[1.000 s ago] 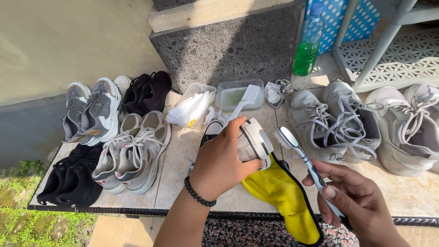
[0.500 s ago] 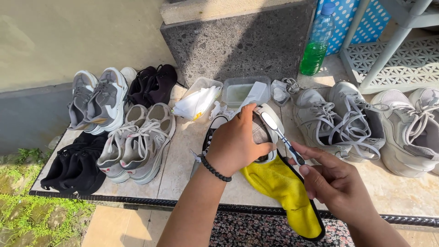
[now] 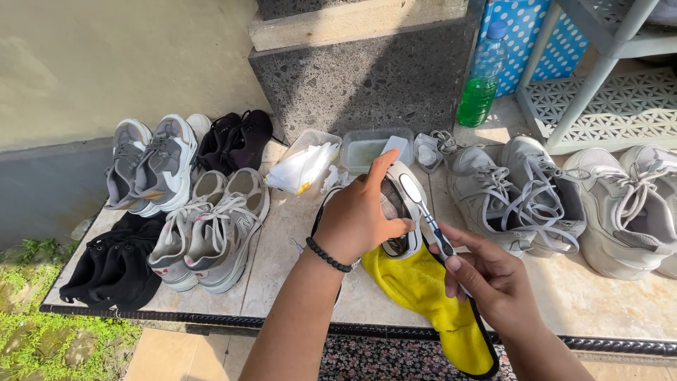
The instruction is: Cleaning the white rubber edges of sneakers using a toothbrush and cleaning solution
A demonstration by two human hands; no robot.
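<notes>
My left hand (image 3: 361, 214), with a black bead bracelet on the wrist, grips a white and grey sneaker (image 3: 399, 206) tilted up on its side above a yellow cloth (image 3: 431, 296). My right hand (image 3: 488, 276) holds a toothbrush (image 3: 424, 208) by its handle, and the bristle head rests against the sneaker's upper edge. Both hands are over the middle of a tiled ledge (image 3: 290, 233).
Pairs of grey sneakers (image 3: 213, 229) and black shoes (image 3: 113, 264) lie at the left, more grey sneakers (image 3: 520, 194) at the right. Behind are a clear tub of liquid (image 3: 368, 149), a white bag (image 3: 303, 169), a green bottle (image 3: 481, 85) and a rack leg (image 3: 591, 88).
The sneaker has been lifted and turned further toward me. My right hand brought the toothbrush from beside the shoe up onto its edge. The camera moved closer.
</notes>
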